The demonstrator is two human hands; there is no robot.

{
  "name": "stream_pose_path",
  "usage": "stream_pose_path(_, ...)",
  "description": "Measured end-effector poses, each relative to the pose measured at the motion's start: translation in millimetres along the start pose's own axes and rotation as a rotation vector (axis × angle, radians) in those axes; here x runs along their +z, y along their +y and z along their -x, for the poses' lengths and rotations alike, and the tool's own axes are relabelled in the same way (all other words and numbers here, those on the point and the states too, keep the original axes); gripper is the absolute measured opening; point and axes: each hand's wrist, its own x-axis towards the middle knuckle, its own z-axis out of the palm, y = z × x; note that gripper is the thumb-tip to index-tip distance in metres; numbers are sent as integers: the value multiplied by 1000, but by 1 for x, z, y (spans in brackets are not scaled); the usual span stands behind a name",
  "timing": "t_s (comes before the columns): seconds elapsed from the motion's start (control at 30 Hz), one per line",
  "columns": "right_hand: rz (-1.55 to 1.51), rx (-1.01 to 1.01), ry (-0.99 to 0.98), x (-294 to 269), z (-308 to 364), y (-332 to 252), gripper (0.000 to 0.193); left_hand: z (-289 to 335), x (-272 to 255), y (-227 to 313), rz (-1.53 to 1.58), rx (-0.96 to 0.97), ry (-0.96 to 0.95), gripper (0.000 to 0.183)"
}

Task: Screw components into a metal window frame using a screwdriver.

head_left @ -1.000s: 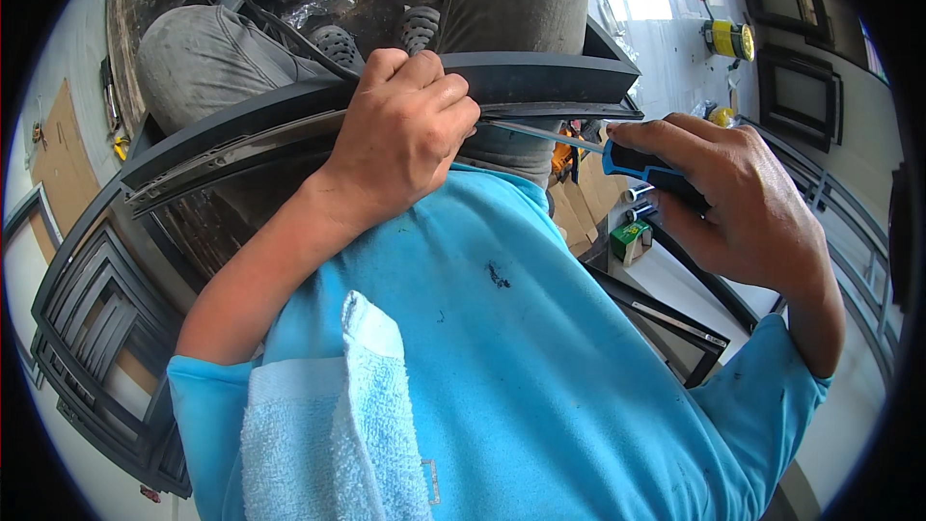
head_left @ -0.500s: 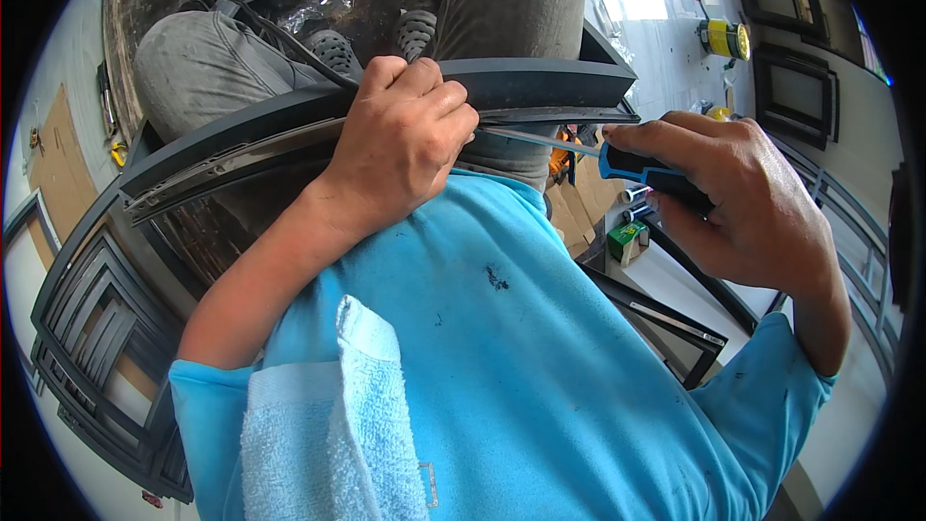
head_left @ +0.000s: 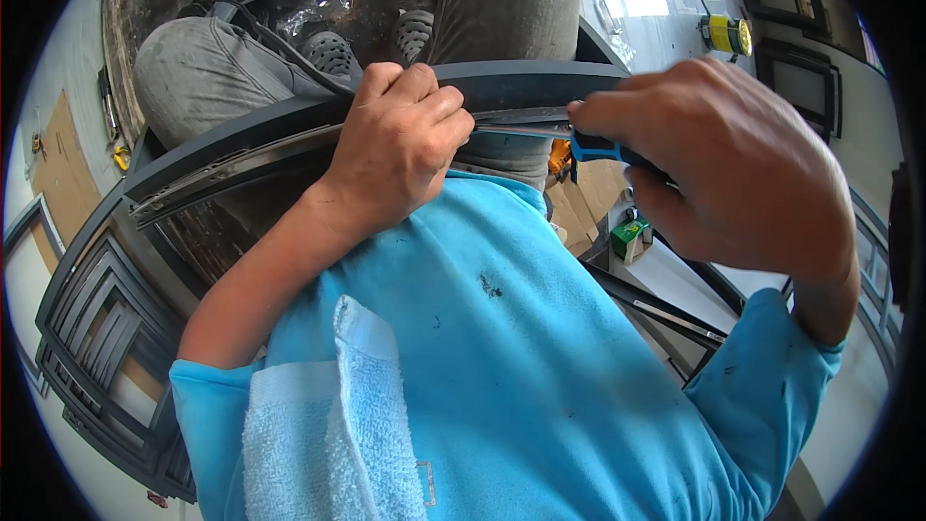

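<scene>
At upper centre one left hand (head_left: 400, 140) curls tightly around one dark frame (head_left: 526, 89); upper right, one right hand (head_left: 723, 150) clasps one screwdriver (head_left: 595, 149).

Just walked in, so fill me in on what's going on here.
A seated person is working on a dark frame that lies across in front of their legs. The left hand grips the frame's near edge, and the right hand holds a black-and-blue screwdriver. Its shaft points along that edge toward the left hand; the tip is hidden there, so I can't tell what it touches. A light-blue towel hangs over the person's shirt.
</scene>
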Motion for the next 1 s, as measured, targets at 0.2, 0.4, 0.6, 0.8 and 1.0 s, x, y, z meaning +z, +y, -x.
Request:
stream_pose_path(0.2, -12, -13, 145, 0, 4, 14, 48, -2, 0, -2, -19, 9, 13, 20)
stream_pose_path(0.4, -136, 58, 180, 4, 49, 50, 61, -7, 1, 1, -52, 115, 22, 17)
stream_pose_path(0.6, -253, 94, 195, 22, 58, 62, 65, -22, 7, 9, -49, 190, 58, 5)
stream_pose_path(0.8, -193, 45, 258, 29, 56, 69, 63, -29, 14, 22, -121, 251, -48, 6)
stream_pose_path(1.0, -234, 162, 160, 18, 54, 61, 60, -28, 7, 16, -45, 176, -61, 10)
